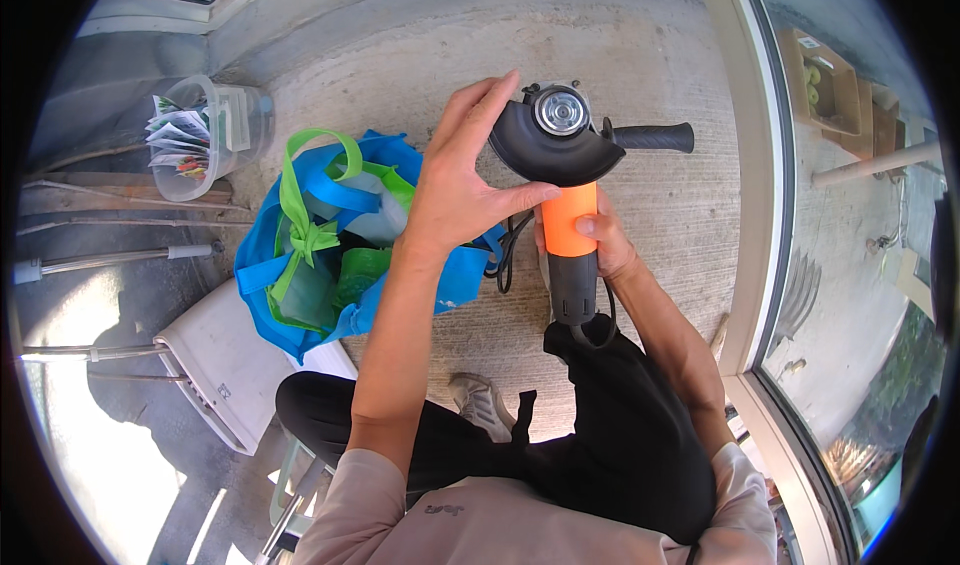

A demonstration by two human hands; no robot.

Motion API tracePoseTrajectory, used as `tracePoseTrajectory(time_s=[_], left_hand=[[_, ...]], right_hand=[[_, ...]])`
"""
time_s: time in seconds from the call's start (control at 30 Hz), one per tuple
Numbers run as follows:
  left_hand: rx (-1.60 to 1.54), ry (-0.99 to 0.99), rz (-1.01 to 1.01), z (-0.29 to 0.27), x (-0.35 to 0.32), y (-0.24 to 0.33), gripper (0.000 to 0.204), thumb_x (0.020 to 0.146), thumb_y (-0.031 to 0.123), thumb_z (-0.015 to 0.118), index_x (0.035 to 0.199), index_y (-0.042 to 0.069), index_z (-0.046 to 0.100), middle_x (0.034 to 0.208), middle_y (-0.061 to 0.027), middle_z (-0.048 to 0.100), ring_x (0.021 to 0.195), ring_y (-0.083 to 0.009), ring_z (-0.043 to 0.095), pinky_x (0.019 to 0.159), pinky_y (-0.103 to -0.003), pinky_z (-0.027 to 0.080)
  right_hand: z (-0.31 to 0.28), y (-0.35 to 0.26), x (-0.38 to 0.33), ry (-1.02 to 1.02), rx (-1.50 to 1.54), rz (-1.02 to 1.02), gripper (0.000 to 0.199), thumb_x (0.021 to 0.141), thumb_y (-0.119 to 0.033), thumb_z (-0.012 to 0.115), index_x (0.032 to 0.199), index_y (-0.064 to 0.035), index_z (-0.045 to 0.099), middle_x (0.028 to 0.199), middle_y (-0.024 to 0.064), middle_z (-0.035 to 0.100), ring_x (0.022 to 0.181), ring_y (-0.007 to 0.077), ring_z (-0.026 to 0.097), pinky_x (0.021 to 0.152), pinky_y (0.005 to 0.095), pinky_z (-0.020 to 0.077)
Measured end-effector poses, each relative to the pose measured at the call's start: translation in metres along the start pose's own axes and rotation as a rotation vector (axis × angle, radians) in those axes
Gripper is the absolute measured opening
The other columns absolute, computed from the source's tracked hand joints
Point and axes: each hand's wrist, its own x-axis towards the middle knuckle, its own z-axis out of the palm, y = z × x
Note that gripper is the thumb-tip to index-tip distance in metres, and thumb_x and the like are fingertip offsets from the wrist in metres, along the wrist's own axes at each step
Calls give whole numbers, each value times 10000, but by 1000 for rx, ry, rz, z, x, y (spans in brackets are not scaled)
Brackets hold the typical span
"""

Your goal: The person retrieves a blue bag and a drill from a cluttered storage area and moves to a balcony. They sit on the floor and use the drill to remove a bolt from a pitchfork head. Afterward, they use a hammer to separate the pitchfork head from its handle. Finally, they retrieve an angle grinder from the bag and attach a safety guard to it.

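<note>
Right hand (597, 240) grips the orange grinder (566, 180); left hand (462, 180) lies open against its black guard (535, 155), hiding the guard's left edge.

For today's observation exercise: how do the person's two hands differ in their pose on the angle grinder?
The right hand wraps shut around the angle grinder at its orange body; the left hand is open, fingers spread. The left hand touches the black guard; the right sits lower. Both touch the grinder.
</note>
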Motion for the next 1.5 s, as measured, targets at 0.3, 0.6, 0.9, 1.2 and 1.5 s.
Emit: tracePoseTrajectory(time_s=[0.3, 0.6, 0.9, 1.2, 1.5], left_hand=[[-201, 337, -163, 58, -16, -18, 780, 650, 282, 904, 1250, -54, 537, 1116, -156, 606, 1002, -255, 617, 864, -351, 498], [-632, 380, -410, 83, -19, -9, 744, 785, 273, 828, 1291, -119, 448, 1145, -178, 619, 1027, -205, 623, 902, -339, 504], [-570, 417, -305, 97, -10, -11, 686, 784, 365, 797, 1211, -99, 525, 1076, -191, 624, 964, -249, 638, 868, -357, 497], [-109, 480, -238, 91, -8, 21, 748, 653, 419, 863, 1146, -43, 541, 1027, -206, 596, 893, -352, 638, 760, -416, 523], [69, 431, -124, 84, -6, 25, 634, 570, 318, 906, 988, -13, 565, 919, -159, 586, 831, -350, 597, 737, -426, 495]], right_hand=[[16, -13, 7, 246, -237, -170, 664, 732, -110, 695, 1327, -22, 412, 1077, 51, 580, 958, 134, 578, 844, 287, 493], [2, -18, 9, 443, -764, -314, 626, 699, -95, 716, 1252, -19, 433, 919, 63, 601, 817, 141, 599, 739, 303, 514], [-1, -13, 6, 416, -595, -339, 587, 730, -97, 716, 1239, -5, 437, 1051, 64, 582, 912, 124, 587, 795, 278, 508], [-16, 2, 8, 437, -608, -421, 454, 819, -187, 719, 1171, -15, 491, 1118, 62, 569, 1002, 134, 546, 873, 296, 457], [-26, 15, 2, 361, -125, -210, 598, 836, -301, 642, 1309, 13, 457, 1182, 89, 576, 1093, 194, 564, 946, 337, 466]])
